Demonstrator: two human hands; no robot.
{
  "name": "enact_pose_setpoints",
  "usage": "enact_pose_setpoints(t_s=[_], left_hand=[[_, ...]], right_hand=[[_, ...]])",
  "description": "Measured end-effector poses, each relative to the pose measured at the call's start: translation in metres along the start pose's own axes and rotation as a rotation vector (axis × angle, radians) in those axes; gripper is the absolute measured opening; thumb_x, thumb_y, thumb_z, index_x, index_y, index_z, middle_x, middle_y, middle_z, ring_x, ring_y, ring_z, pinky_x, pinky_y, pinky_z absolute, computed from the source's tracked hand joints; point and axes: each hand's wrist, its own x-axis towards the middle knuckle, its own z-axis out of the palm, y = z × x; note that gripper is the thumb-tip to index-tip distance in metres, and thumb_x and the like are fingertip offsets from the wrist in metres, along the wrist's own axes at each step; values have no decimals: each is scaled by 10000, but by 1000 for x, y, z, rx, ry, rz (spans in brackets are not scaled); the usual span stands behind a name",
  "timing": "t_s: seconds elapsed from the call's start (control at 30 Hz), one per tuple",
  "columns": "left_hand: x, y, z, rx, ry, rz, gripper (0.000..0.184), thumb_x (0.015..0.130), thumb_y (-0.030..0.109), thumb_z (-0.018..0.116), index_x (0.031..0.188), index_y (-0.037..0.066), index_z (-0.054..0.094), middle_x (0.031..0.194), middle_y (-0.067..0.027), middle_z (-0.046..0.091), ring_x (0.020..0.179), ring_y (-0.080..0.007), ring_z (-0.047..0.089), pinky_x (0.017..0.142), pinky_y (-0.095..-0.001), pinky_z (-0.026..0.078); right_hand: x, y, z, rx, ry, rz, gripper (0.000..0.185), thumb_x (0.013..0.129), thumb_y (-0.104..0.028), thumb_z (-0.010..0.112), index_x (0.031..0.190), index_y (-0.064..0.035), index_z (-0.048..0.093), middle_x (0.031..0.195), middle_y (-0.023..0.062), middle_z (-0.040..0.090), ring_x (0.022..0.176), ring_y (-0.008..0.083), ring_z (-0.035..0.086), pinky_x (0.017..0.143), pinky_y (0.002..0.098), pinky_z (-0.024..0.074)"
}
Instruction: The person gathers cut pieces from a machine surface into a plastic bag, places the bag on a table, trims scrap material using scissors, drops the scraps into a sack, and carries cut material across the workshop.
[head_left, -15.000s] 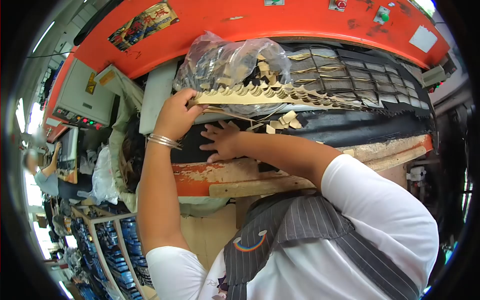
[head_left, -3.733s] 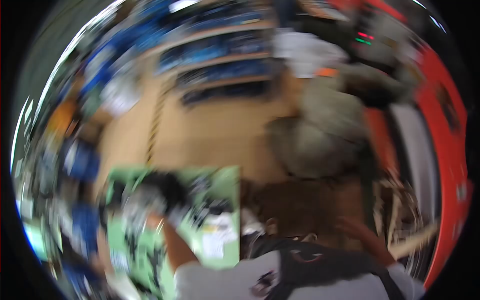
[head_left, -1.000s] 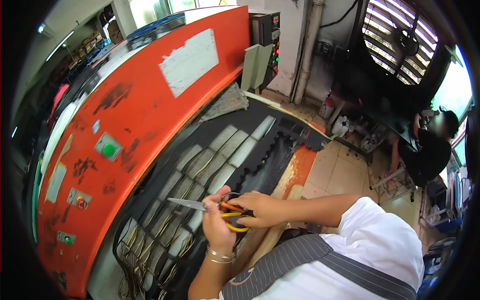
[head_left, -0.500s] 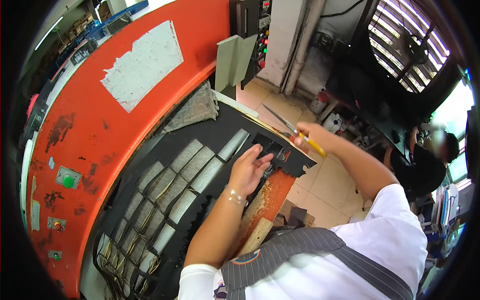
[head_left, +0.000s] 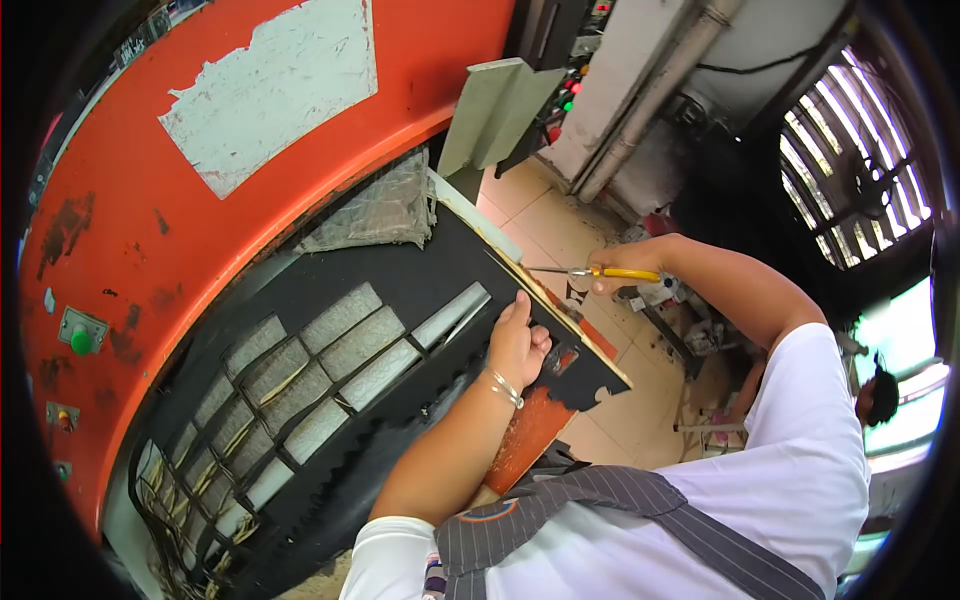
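My right hand (head_left: 612, 277) is closed around a yellow-handled tool (head_left: 632, 273) with a thin metal shaft, whose exact kind I cannot make out. Its tip points left, close to the far edge of a large black sheet (head_left: 455, 245). My left hand (head_left: 520, 348) rests over that sheet near the edge, fingers curled in and one digit stretched toward the edge. Whatever lies under those curled fingers is hidden. Left of this hand, the sheet has a grid of cut-outs divided by narrow black strips, with grey-white material (head_left: 350, 313) showing through.
A tall orange machine housing (head_left: 300, 190) with a green button (head_left: 81, 341) curves along the left. A grey angled metal plate (head_left: 495, 115) stands at the back. Crumpled clear plastic (head_left: 370, 215) lies on the sheet. Another person (head_left: 877, 395) is at the far right.
My left hand's spread fingers have curled in over the sheet. My right hand has turned the tool from slanting to nearly level. The view has shifted.
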Motion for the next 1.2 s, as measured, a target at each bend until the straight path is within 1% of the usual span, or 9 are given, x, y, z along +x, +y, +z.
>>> enact_pose_setpoints(t_s=[0.23,0.3,0.4,0.5,0.6,0.73,0.8,1.03,1.2], left_hand=[[-7,-9,3,58,23,134,272,992,375,530,905,117,523,694,30,478,493,-83,383,493,-242,350],[-13,-10,3,130,-14,178,274,1002,364,512,897,111,522,682,28,468,482,-79,374,476,-239,341],[-18,-16,3,165,77,198,277,1016,339,489,888,95,524,672,19,468,469,-76,370,460,-244,336],[-22,-22,2,171,100,231,283,1023,328,474,903,79,535,696,0,521,466,-68,371,437,-236,320],[-29,-22,3,279,67,231,277,1032,316,450,931,77,545,834,-37,633,475,-53,387,439,-208,328],[-27,-23,0,275,58,221,270,1036,310,437,955,72,537,802,-38,617,475,-56,388,442,-213,329],[-26,-24,-1,338,40,264,262,1040,299,426,965,69,528,787,-39,602,477,-61,383,444,-220,323],[-32,-9,-7,453,-52,196,308,1044,319,405,938,58,531,769,-27,579,494,-63,379,461,-216,326],[-29,-10,-12,661,0,238,339,1038,339,409,866,77,539,714,5,544,528,-53,375,474,-223,324]], right_hand=[[65,-39,-45,-230,-337,-159,863,807,-805,459,1149,-19,554,1026,184,607,983,310,578,825,415,464],[73,-36,-40,-206,-347,-189,879,776,-841,448,1023,-12,606,956,173,624,925,308,593,779,419,480],[68,-39,-24,-181,-314,-35,706,844,-693,556,891,5,649,711,129,620,690,253,605,635,384,481],[54,-55,-26,-130,-334,83,587,861,-584,627,855,2,666,681,122,623,653,230,601,610,381,475],[50,-57,-23,-210,-262,-156,477,861,-473,624,717,-19,610,584,109,557,599,247,584,576,385,469],[69,-30,-5,-184,-201,-233,368,845,-370,644,740,-18,620,607,129,575,600,254,587,586,385,465],[74,-47,-8,-188,-213,-202,266,829,-286,685,865,-22,671,712,133,635,666,250,623,621,363,482],[56,-55,-9,-220,-151,-104,242,790,-261,633,727,-28,623,594,129,588,543,275,585,550,391,461],[63,-48,-7,-366,-156,-178,208,785,-234,630,745,-30,618,614,143,597,554,276,596,557,398,469]])
